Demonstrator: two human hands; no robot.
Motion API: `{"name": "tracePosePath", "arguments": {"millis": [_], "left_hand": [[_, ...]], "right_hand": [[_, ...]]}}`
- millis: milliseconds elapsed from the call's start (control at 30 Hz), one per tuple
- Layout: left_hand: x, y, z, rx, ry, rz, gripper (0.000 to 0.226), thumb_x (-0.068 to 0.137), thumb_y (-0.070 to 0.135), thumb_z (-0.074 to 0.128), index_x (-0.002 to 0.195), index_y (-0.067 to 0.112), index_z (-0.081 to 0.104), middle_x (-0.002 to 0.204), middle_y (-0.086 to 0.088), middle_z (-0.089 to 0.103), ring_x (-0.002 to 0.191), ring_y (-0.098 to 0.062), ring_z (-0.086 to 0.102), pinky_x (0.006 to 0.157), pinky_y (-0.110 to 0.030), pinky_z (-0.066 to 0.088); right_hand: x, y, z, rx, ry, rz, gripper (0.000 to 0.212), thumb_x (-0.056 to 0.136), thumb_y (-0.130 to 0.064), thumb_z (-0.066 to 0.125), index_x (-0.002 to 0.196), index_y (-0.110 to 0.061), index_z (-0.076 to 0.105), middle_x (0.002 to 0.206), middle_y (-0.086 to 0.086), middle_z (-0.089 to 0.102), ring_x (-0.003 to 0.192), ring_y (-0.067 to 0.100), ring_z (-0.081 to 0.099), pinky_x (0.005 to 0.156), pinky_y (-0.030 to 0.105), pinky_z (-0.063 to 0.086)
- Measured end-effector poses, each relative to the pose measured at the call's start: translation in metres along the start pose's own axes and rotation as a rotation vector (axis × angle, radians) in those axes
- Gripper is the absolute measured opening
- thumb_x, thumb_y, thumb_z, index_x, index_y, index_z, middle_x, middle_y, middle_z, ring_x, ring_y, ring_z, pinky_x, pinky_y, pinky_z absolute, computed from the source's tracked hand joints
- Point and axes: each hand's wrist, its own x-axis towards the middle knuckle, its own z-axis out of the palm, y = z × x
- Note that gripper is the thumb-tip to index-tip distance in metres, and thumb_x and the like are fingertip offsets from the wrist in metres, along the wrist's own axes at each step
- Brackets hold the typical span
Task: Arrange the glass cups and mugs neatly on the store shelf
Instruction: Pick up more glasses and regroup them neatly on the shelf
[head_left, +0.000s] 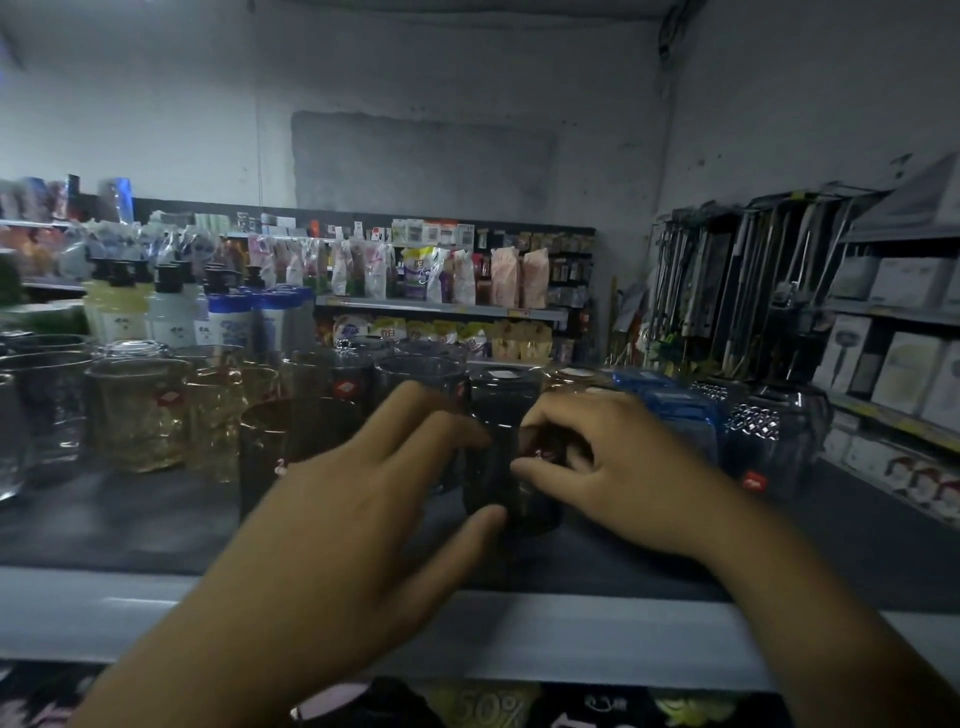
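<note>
Dark glass in play: the cup (497, 415) stands mid-shelf (130, 525), the left hand (374, 493) wrapped round its left side and the right hand (602, 467) pinching its right. The glasses (415, 376) crowd close behind, so a hard shove could knock them, and a slip could tip it forward.

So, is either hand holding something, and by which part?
The left hand and right hand both grip the dark glass cup by its side wall, one on each side.
</note>
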Motion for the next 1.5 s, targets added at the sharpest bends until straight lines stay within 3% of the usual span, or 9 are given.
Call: {"name": "tracePosePath", "arguments": {"millis": [200, 333, 567, 867, 1000, 1100, 1233, 1300, 1500], "left_hand": [[0.036, 0.002, 0.03, 0.01, -0.128, -0.063, 0.054, 0.093, 0.066, 0.047, 0.14, 0.04, 0.038, 0.133, 0.021, 0.04, 0.086, -0.001, 0.058, 0.078, -0.032, 0.057], [0.051, 0.007, 0.037, -0.009, -0.17, -0.105, 0.041, 0.093, 0.064, 0.049, 0.122, 0.036, 0.053, 0.106, 0.017, 0.058, 0.081, -0.001, 0.059, 0.073, -0.032, 0.057], [0.054, 0.002, 0.038, -0.262, -0.076, -0.154, 0.011, 0.097, 0.035, 0.064, 0.092, 0.026, 0.069, 0.074, 0.008, 0.067, 0.07, -0.001, 0.066, 0.061, -0.016, 0.051], [0.027, 0.039, 0.04, -1.305, 0.303, -0.526, 0.033, 0.097, 0.026, 0.055, 0.104, -0.006, 0.058, 0.083, -0.015, 0.075, 0.074, -0.024, 0.072, 0.067, -0.029, 0.06], [0.029, 0.057, 0.042, -1.567, 0.243, -0.588, 0.03, 0.101, 0.023, 0.048, 0.114, -0.003, 0.055, 0.1, -0.022, 0.075, 0.081, -0.033, 0.074, 0.071, -0.036, 0.064], [0.021, 0.042, 0.042, -1.238, 0.108, -0.525, 0.041, 0.099, 0.039, 0.046, 0.107, 0.005, 0.067, 0.088, -0.016, 0.076, 0.071, -0.03, 0.071, 0.061, -0.032, 0.06], [0.013, 0.015, 0.048, -0.611, 0.202, -0.359, 0.045, 0.101, 0.042, 0.045, 0.076, 0.013, 0.07, 0.061, 0.004, 0.064, 0.05, -0.006, 0.055, 0.051, -0.015, 0.042], [0.011, 0.007, 0.053, -0.509, 0.251, -0.316, 0.04, 0.1, 0.038, 0.05, 0.07, 0.017, 0.065, 0.061, 0.002, 0.062, 0.052, -0.009, 0.056, 0.051, -0.016, 0.043], [0.006, -0.009, 0.058, -0.366, 0.169, -0.297, 0.027, 0.096, 0.04, 0.058, 0.072, 0.028, 0.058, 0.062, 0.008, 0.058, 0.059, -0.01, 0.057, 0.052, -0.017, 0.043]], "right_hand": [[-0.024, 0.001, -0.003, 0.481, 0.231, 0.064, 0.02, 0.092, -0.013, 0.072, 0.106, -0.025, 0.066, 0.077, -0.017, 0.063, 0.057, 0.004, 0.058, 0.051, 0.015, 0.044], [-0.025, 0.01, 0.012, 0.576, 0.411, 0.207, 0.016, 0.094, -0.021, 0.069, 0.1, -0.035, 0.064, 0.088, -0.004, 0.07, 0.07, 0.022, 0.067, 0.059, 0.037, 0.055], [-0.025, 0.016, 0.017, 0.686, 0.232, 0.379, 0.015, 0.095, -0.046, 0.063, 0.103, -0.032, 0.063, 0.1, -0.007, 0.067, 0.086, 0.015, 0.065, 0.073, 0.036, 0.057], [-0.028, 0.002, 0.008, 0.836, 0.351, 0.328, 0.071, 0.068, -0.081, 0.066, 0.124, -0.039, 0.053, 0.117, -0.013, 0.066, 0.107, 0.007, 0.067, 0.085, 0.025, 0.053], [-0.027, -0.003, 0.0, 0.949, 0.311, 0.271, 0.045, 0.078, -0.06, 0.072, 0.115, -0.035, 0.065, 0.11, -0.012, 0.075, 0.102, 0.007, 0.071, 0.083, 0.027, 0.055], [-0.024, 0.002, -0.013, 0.763, 0.304, 0.26, 0.042, 0.076, -0.055, 0.08, 0.109, -0.032, 0.069, 0.107, -0.009, 0.075, 0.097, 0.006, 0.072, 0.083, 0.03, 0.056], [-0.014, 0.002, -0.027, 0.46, 0.227, 0.225, 0.032, 0.079, -0.05, 0.079, 0.103, -0.032, 0.069, 0.098, -0.013, 0.07, 0.084, -0.002, 0.068, 0.075, 0.02, 0.055], [-0.007, -0.001, -0.026, 0.262, 0.208, 0.224, 0.033, 0.078, -0.055, 0.078, 0.102, -0.036, 0.066, 0.098, -0.021, 0.065, 0.083, -0.005, 0.063, 0.069, 0.015, 0.05], [0.018, -0.011, -0.009, -0.073, 0.112, 0.332, 0.062, 0.069, -0.075, 0.071, 0.113, -0.032, 0.066, 0.104, -0.01, 0.068, 0.087, 0.01, 0.064, 0.078, 0.038, 0.059]]}}
